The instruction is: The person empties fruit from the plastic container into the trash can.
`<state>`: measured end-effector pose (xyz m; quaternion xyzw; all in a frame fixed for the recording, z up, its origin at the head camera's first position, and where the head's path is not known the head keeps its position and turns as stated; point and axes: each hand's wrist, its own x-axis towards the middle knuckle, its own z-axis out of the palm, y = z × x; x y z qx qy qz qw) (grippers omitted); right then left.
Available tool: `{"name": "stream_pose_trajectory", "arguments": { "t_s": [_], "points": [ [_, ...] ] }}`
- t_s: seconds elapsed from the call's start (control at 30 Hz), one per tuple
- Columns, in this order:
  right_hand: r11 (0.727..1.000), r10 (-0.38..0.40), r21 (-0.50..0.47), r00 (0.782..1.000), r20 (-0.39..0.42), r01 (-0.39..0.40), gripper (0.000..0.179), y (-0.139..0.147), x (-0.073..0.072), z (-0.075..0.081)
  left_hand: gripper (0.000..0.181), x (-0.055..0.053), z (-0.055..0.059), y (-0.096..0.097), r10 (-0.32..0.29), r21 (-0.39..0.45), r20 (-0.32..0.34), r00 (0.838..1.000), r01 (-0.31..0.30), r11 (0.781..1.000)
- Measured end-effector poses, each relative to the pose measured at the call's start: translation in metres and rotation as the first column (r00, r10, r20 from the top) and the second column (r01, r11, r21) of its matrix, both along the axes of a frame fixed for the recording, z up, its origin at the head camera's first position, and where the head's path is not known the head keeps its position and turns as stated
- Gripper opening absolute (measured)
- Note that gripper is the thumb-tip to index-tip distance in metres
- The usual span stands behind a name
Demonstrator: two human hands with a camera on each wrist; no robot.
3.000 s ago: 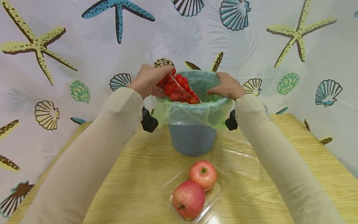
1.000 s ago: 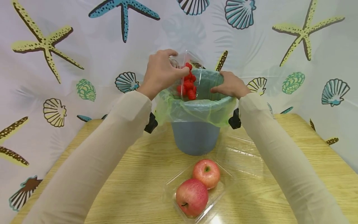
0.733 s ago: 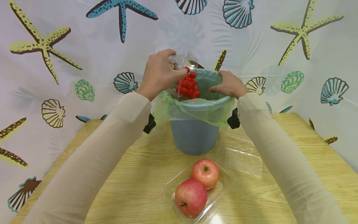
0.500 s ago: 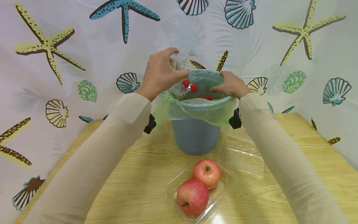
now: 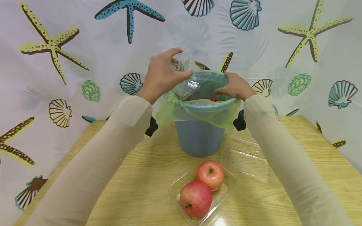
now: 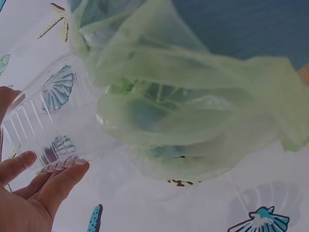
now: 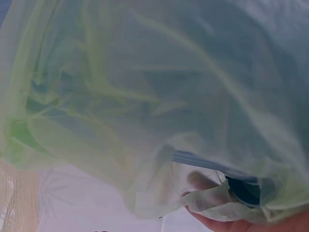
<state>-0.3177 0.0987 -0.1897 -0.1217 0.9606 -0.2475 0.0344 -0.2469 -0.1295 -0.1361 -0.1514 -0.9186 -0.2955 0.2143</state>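
**Two hands at a lined bucket, a tilted plastic container in the left**

Clock positions refer to the head view, with the bucket at the centre of the dial. From left to right: a white curtain point(image 5: 93, 50) printed with starfish and shells spans the background from 9 through 12 to 3 o'clock. A cream left sleeve point(image 5: 99, 169) enters from 8 o'clock, with a black wrist device point(image 5: 151, 126) near its cuff. At 10 o'clock the left hand point(image 5: 164, 73) grips a clear plastic container point(image 5: 190, 83) between thumb and fingers; the container is tilted, its lower edge over the left part of the bucket's mouth. Whether that edge touches the liner cannot be told.

The blue bucket point(image 5: 199, 141) stands upright on a wood-grain table point(image 5: 133, 175), a translucent green liner point(image 5: 203, 113) folded over its rim. At 6 o'clock, in a clear tray point(image 5: 218, 196), lie a red apple point(image 5: 195, 199) and, touching it toward 1 o'clock, a paler apple point(image 5: 210, 175). Inside the bucket a few red berries point(image 5: 214, 99) show just above the near rim, the rest of that area hidden.

At 2 o'clock the right hand point(image 5: 236, 85) clasps the rim and liner, thumb on the inner side. At 4 o'clock a clear plastic piece point(image 5: 246, 157) lies on the table beside the cream right sleeve point(image 5: 288, 157).
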Motion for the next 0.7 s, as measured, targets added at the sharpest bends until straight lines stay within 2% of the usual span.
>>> {"name": "stream_pose_trajectory", "arguments": {
  "t_s": [0.13, 0.4, 0.53, 0.7],
  "points": [
    [1.000, 0.000, -0.007, 1.000, 0.001, 0.000, 0.085, 0.000, 0.000, 0.001, 0.062, 0.001, 0.000, -0.005, 0.014, 0.055, 0.016, 1.000, -0.015, 0.998],
    [1.000, -0.010, -0.020, 1.000, 0.015, 0.010, 0.086, -0.001, 0.000, 0.000, 0.065, 0.006, 0.002, -0.021, 0.067, 0.196, 0.149, 0.987, -0.096, 0.976],
    [1.000, -0.013, -0.015, 1.000, 0.014, 0.013, 0.086, -0.001, 0.000, 0.000, 0.066, 0.009, 0.001, -0.032, 0.046, 0.321, 0.238, 0.970, -0.123, 0.939],
    [1.000, -0.004, -0.008, 1.000, 0.009, 0.004, 0.086, -0.001, 0.000, 0.000, 0.066, 0.011, -0.003, -0.048, -0.020, 0.496, 0.302, 0.953, -0.140, 0.857]
  ]
}}
